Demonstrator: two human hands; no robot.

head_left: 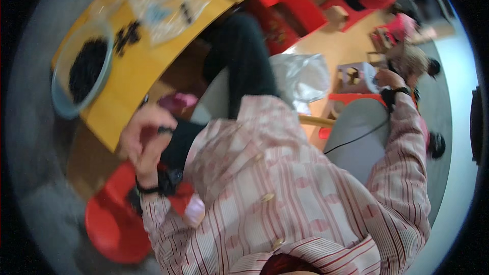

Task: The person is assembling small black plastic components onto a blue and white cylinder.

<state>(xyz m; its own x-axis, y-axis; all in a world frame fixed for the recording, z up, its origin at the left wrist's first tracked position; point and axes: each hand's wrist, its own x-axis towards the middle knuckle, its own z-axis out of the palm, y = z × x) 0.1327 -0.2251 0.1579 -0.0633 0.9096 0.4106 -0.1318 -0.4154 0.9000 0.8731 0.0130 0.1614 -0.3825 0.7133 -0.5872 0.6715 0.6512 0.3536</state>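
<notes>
My left hand (145, 133) is at the left, beside the corner of the yellow table (122, 117). Its fingers are closed around a small black piece (164, 130), whose kind is too blurred to make out. A black band circles that wrist. Farther out at the right, my right hand (391, 78) is raised beyond the rounded grey surface (354, 135), next to a light-coloured stool (359, 76). Motion blur hides whether its fingers are closed. On the table stand a clear tub (58, 89) full of small black parts (87, 71) and a loose cluster of dark pieces (127, 36).
Crumpled clear plastic bags (163, 7) lie on the table. A red plastic seat (114, 219) is below my left forearm. Beyond my legs are a red crate (275, 15) and a clear plastic sack (300, 79). A black cable (356, 138) crosses the grey surface. Several people sit at the far right.
</notes>
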